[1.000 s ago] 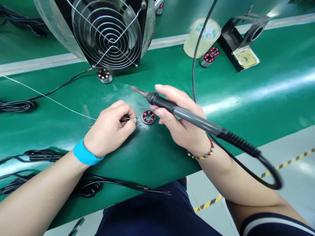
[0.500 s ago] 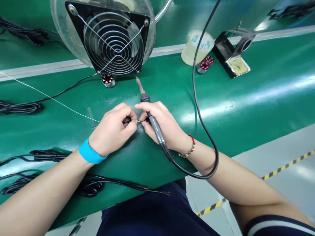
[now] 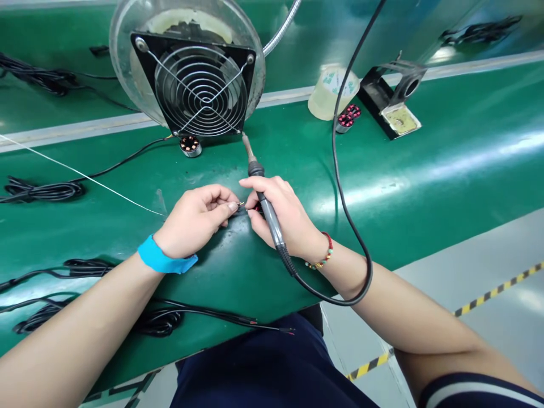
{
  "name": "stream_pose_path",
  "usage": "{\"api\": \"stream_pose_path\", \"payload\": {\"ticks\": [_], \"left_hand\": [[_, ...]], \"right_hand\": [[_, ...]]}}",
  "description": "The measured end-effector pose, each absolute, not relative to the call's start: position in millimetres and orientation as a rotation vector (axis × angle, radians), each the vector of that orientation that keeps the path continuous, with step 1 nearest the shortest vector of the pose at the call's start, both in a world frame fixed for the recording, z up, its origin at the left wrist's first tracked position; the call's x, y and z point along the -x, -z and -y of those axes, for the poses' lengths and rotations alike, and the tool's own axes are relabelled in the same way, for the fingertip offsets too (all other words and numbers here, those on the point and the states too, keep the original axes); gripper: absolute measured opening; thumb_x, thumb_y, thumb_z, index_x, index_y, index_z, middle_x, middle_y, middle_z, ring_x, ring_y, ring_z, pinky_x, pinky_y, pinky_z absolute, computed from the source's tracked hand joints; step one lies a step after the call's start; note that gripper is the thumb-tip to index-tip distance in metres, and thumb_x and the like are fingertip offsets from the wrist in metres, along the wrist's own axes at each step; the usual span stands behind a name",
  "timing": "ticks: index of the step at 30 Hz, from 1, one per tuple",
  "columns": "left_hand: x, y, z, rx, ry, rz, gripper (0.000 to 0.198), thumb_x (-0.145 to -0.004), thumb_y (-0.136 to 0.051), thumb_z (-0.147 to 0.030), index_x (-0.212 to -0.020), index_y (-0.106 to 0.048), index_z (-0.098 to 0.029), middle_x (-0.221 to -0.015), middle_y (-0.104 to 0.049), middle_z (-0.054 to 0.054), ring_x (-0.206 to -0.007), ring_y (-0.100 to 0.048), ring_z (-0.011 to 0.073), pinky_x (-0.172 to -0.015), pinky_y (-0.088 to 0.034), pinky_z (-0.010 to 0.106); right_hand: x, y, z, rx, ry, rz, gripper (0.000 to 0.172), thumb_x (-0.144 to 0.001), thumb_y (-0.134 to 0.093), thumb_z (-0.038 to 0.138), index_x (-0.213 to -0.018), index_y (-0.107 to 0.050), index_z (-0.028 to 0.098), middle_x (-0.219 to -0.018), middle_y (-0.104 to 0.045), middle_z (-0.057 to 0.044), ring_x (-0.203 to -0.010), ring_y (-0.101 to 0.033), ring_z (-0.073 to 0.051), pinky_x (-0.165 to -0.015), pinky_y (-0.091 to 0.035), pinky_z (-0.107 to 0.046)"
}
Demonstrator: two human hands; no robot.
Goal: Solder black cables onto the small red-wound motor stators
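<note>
While both hands meet over the middle of the green bench (image 3: pixel 425 170), the left hand (image 3: pixel 199 218) has its thumb and forefinger pinched shut on a thin lead (image 3: pixel 238 207), whose bare coppery end pokes out towards the other hand. The right hand (image 3: pixel 284 218) is closed round the handle of a soldering iron (image 3: pixel 266 204), gripping it low along the palm with the metal tip pointing away, close to the foot of the fan (image 3: pixel 202 90). Its fingertips press down on a small wound part (image 3: pixel 258 208) lying on the bench just beside the lead's end; only a sliver of red shows, so I cannot tell whether lead and part touch. The iron's cord (image 3: pixel 352 238) loops round the right wrist and climbs out of view at the top.

A blue wrist strap (image 3: pixel 164 259) sits on the left wrist and a bead bracelet (image 3: pixel 323 258) on the right. A fine solder wire (image 3: pixel 85 177) runs in from the left towards the left hand. One loose stator (image 3: pixel 191 145) stands at the fan's base. Further right are a tape roll (image 3: pixel 334 93), two more stators (image 3: pixel 347 118) touching it, and the iron stand (image 3: pixel 393 102). Coiled black cables (image 3: pixel 42 190) lie at the left, and dark leads (image 3: pixel 204 314) trail along the near edge.
</note>
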State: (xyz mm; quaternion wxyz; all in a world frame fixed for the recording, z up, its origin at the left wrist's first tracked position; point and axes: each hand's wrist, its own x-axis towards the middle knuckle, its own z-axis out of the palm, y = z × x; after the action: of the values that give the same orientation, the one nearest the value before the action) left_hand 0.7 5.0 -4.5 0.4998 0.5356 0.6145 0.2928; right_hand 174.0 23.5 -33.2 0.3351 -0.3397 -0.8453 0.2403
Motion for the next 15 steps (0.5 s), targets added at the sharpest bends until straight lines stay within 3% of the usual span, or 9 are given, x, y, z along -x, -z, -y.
{"api": "stream_pose_path", "payload": {"ticks": [11,15], "left_hand": [[0.8,7.4,-1.6,-1.373,-0.821,-1.405,0.006,-0.077,-0.057,-0.023,-0.073,-0.053,-0.019,-0.062,-0.049,-0.004,-0.053,-0.043,0.0091,-0.051,-0.038,0.024],[3.2,9.7,0.8,-1.548,-0.799,-1.352,0.005,-0.079,-0.057,-0.023,-0.077,-0.058,-0.019,-0.074,-0.055,-0.001,-0.062,-0.048,0.0113,-0.058,-0.04,0.027]], "right_hand": [[-173.1,31.9,-23.6,0.927,-0.821,2.133,0.039,-0.081,-0.05,0.011,-0.118,-0.045,0.024,-0.087,-0.064,0.002,-0.088,-0.06,-0.017,-0.09,-0.04,-0.037],[-173.4,33.4,-23.9,0.898,-0.996,2.013,0.041,-0.082,-0.051,0.011,-0.12,-0.042,0.024,-0.085,-0.061,0.002,-0.079,-0.061,-0.014,-0.084,-0.046,-0.034]]}}
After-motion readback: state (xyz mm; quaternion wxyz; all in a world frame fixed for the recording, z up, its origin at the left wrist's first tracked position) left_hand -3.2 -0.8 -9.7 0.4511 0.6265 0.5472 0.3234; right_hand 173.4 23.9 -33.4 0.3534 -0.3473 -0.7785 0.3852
